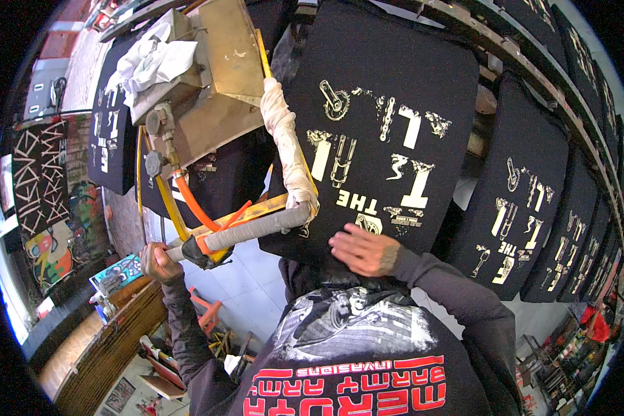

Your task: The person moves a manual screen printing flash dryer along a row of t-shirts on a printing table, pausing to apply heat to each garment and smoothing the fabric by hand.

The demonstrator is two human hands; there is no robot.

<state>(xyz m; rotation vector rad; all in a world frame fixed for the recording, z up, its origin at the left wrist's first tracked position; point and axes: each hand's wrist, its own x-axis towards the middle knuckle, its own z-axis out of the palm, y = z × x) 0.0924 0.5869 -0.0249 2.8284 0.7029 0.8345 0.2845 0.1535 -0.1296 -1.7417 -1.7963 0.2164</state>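
Note:
My left hand (pixel 161 263) is closed around the end of a grey-wrapped handle bar (pixel 256 229). The bar belongs to a yellow-framed metal hood (pixel 222 114) with valves (pixel 157 149) and an orange hose (pixel 193 197); it looks like a gas heater, though its underside is hidden. White cloth (pixel 152 59) lies on top of it. My right hand (pixel 366 251) rests with fingers stretched out at the near edge of a black T-shirt (pixel 381 62) laid flat, just below its cream print. The hood's wrapped side arm (pixel 284 139) overlaps this shirt's left side.
More printed black shirts stand in a row, one (pixel 509 208) to the right and one (pixel 107 132) at the left behind the hood. A dark metal rail (pixel 534 62) curves along the far right. Below left are a wooden bench (pixel 93 353) and a red-orange stand (pixel 206 312) on the tiled floor.

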